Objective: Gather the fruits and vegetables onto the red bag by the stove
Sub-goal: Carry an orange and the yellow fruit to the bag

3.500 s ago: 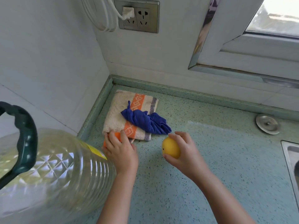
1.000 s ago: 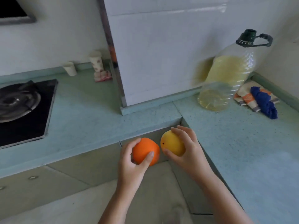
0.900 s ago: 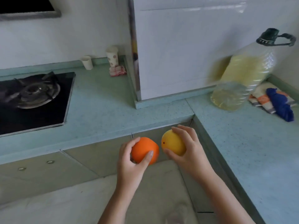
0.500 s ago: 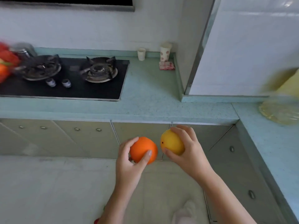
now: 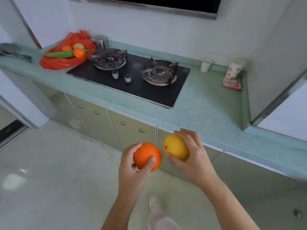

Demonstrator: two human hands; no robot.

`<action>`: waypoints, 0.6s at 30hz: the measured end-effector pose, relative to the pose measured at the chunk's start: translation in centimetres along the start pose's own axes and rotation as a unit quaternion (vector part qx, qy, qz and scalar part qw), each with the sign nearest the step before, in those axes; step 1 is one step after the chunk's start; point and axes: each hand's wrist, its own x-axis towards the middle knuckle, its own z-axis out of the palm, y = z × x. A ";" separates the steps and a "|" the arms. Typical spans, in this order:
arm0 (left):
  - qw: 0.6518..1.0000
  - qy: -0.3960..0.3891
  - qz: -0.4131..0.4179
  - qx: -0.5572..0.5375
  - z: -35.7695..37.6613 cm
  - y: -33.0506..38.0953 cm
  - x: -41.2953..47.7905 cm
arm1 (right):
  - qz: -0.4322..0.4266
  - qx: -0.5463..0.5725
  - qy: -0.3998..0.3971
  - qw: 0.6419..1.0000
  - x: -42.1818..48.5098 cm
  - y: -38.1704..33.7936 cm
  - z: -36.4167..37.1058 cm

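Nearest the camera, over pale floor tiles: left hand wrapped around an orange fruit, thumb across its front. Just beside it, right hand cupping a yellow fruit, fingers curled over the top, a small red dot on the skin. Both fruits lifted at about the same height, close together but not touching, in front of cream cabinet doors below a green speckled countertop.

Further back, set into the countertop: a black two-burner gas stove. To the right of it, two paper cups and a folded red-checked cloth near the wall. At the far left, touching the stove's corner: the red bag, already carrying a long green vegetable, small orange fruits and a yellowish one; a steel canister just behind.

Step in hand, by judgement: carrying the two fruits toward the bag, well apart from it for now. Next move likely calls for stepping left along the counter, reaching over the stove's edge and setting each fruit down gently so neither rolls off the heap.

No brand, label or readable writing anywhere; only red round motifs on the taller cup.
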 end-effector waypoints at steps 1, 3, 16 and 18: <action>1.000 0.011 -0.001 0.005 -0.1 0.0 1.1 | -0.004 0.008 -0.007 1.000 1.4 0.0 0.5; 0.999 0.031 -0.010 0.022 -0.1 0.1 3.6 | -0.018 0.020 -0.018 0.999 4.5 0.0 1.4; 0.989 0.134 -0.023 0.048 0.3 1.2 19.4 | -0.079 0.064 -0.089 0.991 23.0 -1.1 5.4; 0.987 0.148 -0.026 0.051 -0.4 0.9 20.7 | -0.091 0.061 -0.105 0.988 24.5 -1.6 6.6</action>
